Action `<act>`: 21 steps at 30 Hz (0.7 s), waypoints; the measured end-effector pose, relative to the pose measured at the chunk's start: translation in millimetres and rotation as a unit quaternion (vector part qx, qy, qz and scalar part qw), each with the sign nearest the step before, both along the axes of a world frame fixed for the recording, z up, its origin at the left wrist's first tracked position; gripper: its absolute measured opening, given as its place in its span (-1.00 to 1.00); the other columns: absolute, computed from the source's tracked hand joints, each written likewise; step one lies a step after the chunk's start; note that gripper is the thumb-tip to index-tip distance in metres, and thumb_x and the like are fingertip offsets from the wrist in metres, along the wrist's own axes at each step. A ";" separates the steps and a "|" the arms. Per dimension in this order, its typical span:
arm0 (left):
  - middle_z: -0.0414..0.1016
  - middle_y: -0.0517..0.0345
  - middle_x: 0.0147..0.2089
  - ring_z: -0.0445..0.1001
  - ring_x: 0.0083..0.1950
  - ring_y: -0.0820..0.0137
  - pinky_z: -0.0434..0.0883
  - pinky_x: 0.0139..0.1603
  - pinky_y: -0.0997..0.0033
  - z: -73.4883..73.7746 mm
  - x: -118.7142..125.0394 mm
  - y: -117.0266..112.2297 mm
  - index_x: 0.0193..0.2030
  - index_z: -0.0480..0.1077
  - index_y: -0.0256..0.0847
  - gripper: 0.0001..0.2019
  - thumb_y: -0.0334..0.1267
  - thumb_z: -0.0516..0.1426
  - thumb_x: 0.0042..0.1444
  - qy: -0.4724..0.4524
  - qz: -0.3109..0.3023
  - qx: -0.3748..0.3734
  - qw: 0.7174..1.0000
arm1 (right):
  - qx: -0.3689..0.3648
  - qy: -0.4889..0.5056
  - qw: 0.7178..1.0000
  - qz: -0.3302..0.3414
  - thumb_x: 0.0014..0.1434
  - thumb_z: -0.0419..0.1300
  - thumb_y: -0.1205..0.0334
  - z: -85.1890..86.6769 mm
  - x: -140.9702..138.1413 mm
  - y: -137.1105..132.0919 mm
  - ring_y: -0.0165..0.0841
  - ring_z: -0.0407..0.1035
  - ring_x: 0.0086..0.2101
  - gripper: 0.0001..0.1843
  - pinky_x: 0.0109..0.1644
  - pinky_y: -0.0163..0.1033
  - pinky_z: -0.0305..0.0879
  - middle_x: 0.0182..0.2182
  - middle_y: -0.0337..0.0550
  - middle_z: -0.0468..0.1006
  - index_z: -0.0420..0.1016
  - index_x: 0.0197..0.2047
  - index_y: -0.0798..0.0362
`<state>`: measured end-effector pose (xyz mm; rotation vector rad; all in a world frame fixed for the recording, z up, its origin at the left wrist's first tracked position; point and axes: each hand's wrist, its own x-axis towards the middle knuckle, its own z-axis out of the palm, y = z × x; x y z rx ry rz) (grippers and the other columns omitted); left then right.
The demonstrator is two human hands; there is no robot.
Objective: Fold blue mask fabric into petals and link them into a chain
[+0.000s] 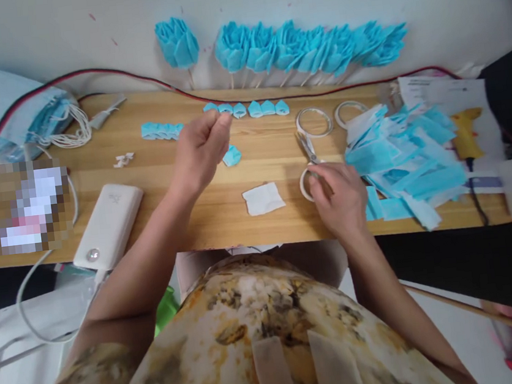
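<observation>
My left hand [202,146] is closed in a pinch above the middle of the wooden table. Whatever its fingers may hold is hidden. Just right of it lies a small folded blue piece [232,156], and behind it are rows of similar folded blue pieces [267,108]. My right hand [339,195] is closed around the handle of a pair of scissors [308,148], whose metal blades point away from me. A white rectangular piece of fabric [263,198] lies flat between my hands, near the front edge.
Blue flowers on sticks [286,47] lean along the wall. Two tape rolls [314,122] lie behind the scissors. At right are a pile of blue strips [407,162] and a yellow glue gun [467,134]; at left, a white power bank [108,224], cables and a blurred phone [33,208].
</observation>
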<state>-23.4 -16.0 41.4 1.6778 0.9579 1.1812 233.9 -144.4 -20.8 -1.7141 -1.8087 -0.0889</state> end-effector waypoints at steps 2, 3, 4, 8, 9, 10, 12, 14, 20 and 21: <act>0.16 0.24 -0.66 0.15 -0.55 0.47 0.15 -0.48 0.36 2.9 12.5 0.3 -0.62 0.16 -0.15 -0.36 0.18 0.14 0.40 0.002 -0.023 0.017 1.000 | -0.044 0.018 0.998 0.042 0.42 0.13 0.18 7.1 -13.0 3.9 -0.10 0.56 -0.05 -0.74 0.09 0.03 0.43 -0.08 0.01 0.72 0.63 0.02 -0.02; 0.18 0.23 -0.65 0.16 -0.55 0.47 0.17 -0.46 0.36 2.2 17.7 0.2 -0.64 0.17 -0.15 -0.35 0.17 0.13 0.41 0.000 -0.035 0.017 0.999 | -0.066 0.020 0.996 0.057 0.42 0.14 0.18 9.3 -19.3 6.9 -0.10 0.56 -0.06 -0.74 0.07 0.02 0.43 -0.09 0.01 0.72 0.63 0.01 -0.01; 0.20 0.22 -0.65 0.19 -0.54 0.47 0.19 -0.44 0.36 -0.2 22.0 -0.1 -0.64 0.18 -0.15 -0.35 0.17 0.12 0.42 -0.004 -0.044 0.009 0.999 | -0.088 0.016 0.994 0.069 0.41 0.16 0.16 10.6 -25.1 10.4 -0.09 0.56 -0.07 -0.75 0.05 0.01 0.43 -0.09 0.01 0.72 0.62 0.02 0.00; 0.32 0.19 -0.61 0.35 -0.47 0.45 0.28 -0.39 0.41 -19.9 28.5 -4.0 -0.58 0.33 -0.17 -0.40 0.20 0.15 0.37 -0.013 -0.063 -0.068 0.996 | -0.140 -0.022 0.986 0.089 0.36 0.23 0.15 10.2 -41.6 23.5 -0.07 0.54 -0.12 -0.85 -0.02 -0.01 0.38 -0.16 0.01 0.72 0.61 -0.11 -0.01; 0.37 0.18 -0.59 0.39 -0.45 0.44 0.31 -0.37 0.42 -25.1 28.4 -5.2 -0.54 0.38 -0.18 -0.42 0.21 0.16 0.36 -0.011 -0.073 -0.086 0.994 | -0.148 -0.022 0.984 0.097 0.34 0.23 0.19 10.4 -44.0 25.6 -0.09 0.54 -0.15 -0.88 -0.04 -0.03 0.37 -0.19 -0.01 0.71 0.60 -0.18 -0.02; 0.43 0.16 -0.55 0.43 -0.41 0.43 0.34 -0.33 0.43 -29.4 28.1 -6.2 -0.50 0.43 -0.19 -0.45 0.21 0.18 0.34 -0.010 -0.085 -0.099 0.991 | -0.153 -0.013 0.982 0.107 0.33 0.22 0.23 11.3 -45.8 27.3 -0.11 0.53 -0.17 -0.89 -0.06 -0.04 0.35 -0.23 -0.04 0.71 0.58 -0.23 -0.02; 0.58 0.09 -0.41 0.52 -0.32 0.41 0.42 -0.23 0.43 -34.8 27.9 -7.8 -0.39 0.53 -0.22 -0.50 0.20 0.22 0.31 -0.012 -0.114 -0.120 0.986 | -0.154 0.034 0.980 0.125 0.31 0.20 0.29 16.3 -47.3 29.5 -0.17 0.54 -0.24 -0.88 -0.10 -0.09 0.34 -0.29 -0.12 0.70 0.56 -0.27 -0.03; 0.67 0.01 -0.23 0.59 -0.19 0.35 0.47 -0.11 0.39 -36.1 28.2 -8.4 -0.21 0.60 -0.25 -0.51 0.22 0.23 0.28 -0.037 -0.143 -0.160 0.976 | -0.134 0.101 0.978 0.125 0.30 0.21 0.28 24.9 -46.6 31.7 -0.24 0.54 -0.30 -0.89 -0.15 -0.14 0.35 -0.32 -0.19 0.70 0.56 -0.26 -0.04; 0.70 -0.09 -0.05 0.67 0.05 0.08 0.55 0.07 0.17 -38.5 30.7 -7.2 0.08 0.59 -0.20 -0.38 0.34 0.19 0.25 -0.154 -0.194 -0.353 0.902 | -0.077 0.213 0.969 0.095 0.27 0.25 0.27 45.3 -40.9 49.4 -0.37 0.48 -0.40 -0.93 -0.31 -0.27 0.35 -0.38 -0.28 0.66 0.56 -0.27 -0.05; 0.70 -0.09 -0.04 0.67 0.05 0.09 0.56 0.06 0.17 -40.2 31.2 -6.7 0.07 0.59 -0.20 -0.41 0.30 0.24 0.22 -0.168 -0.190 -0.365 0.895 | -0.070 0.226 0.967 0.091 0.26 0.26 0.27 45.1 -40.3 54.0 -0.38 0.47 -0.41 -0.94 -0.32 -0.27 0.35 -0.39 -0.29 0.64 0.55 -0.27 -0.04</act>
